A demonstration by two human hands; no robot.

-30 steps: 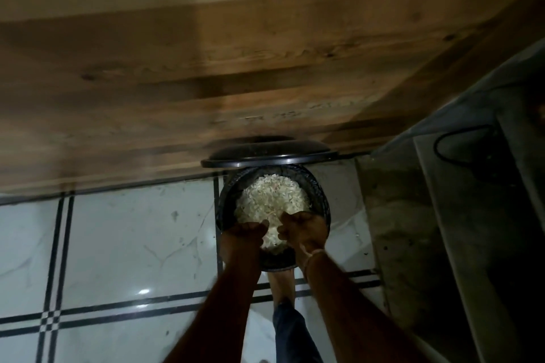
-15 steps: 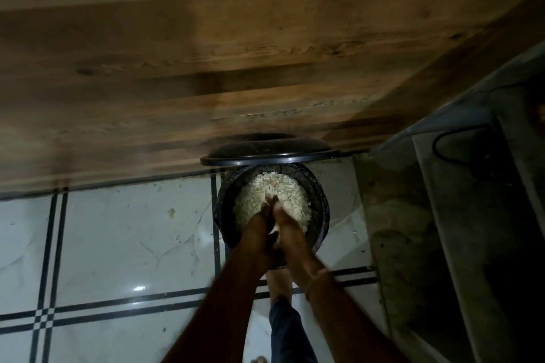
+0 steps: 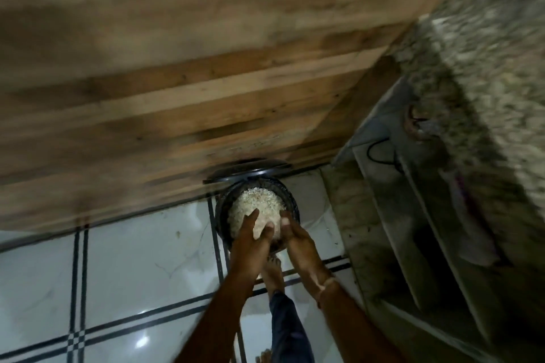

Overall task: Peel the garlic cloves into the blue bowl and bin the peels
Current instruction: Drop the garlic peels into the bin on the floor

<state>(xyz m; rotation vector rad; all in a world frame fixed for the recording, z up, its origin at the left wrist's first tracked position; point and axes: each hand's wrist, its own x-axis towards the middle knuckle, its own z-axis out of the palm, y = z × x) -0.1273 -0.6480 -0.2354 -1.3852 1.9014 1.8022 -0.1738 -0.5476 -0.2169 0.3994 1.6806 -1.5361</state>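
1. Since the earlier frame, the palms, then pressed together over the heap, have been drawn slightly apart, and the view has been tilted so that more of a speckled stone counter (image 3: 486,53) is seen at the right.
2. Both hands are held over a round black bin (image 3: 219,216) with a ribbed inner wall, which is stood on the floor (image 3: 132,259) against a wooden panel (image 3: 177,97).
3. A round black lid (image 3: 247,171) is seen raised behind the bin's rim, against the panel.
4. Pale, papery, flaky peels (image 3: 256,203) are heaped in the bin, nearly up to its rim.
5. On the left hand (image 3: 250,240) the fingers are held straight and pointed at the heap, with nothing gripped.
6. On the right hand (image 3: 298,242) the fingers are bent toward the left hand; it cannot be told whether anything is pinched, since the pale patch between the hands is blurred.
7. A thin pale band (image 3: 326,284) is worn at the right wrist.
8. Glossy white tiles crossed by thin dark lines make up the floor; streaky brown grain is shown on the panel.
9. A bare foot (image 3: 272,271) and a dark trouser leg (image 3: 289,330) are seen below the hands.
10. Under the counter, a dusty grey shelf (image 3: 413,215) is seen, with a looped black cable (image 3: 380,153) near its far end.
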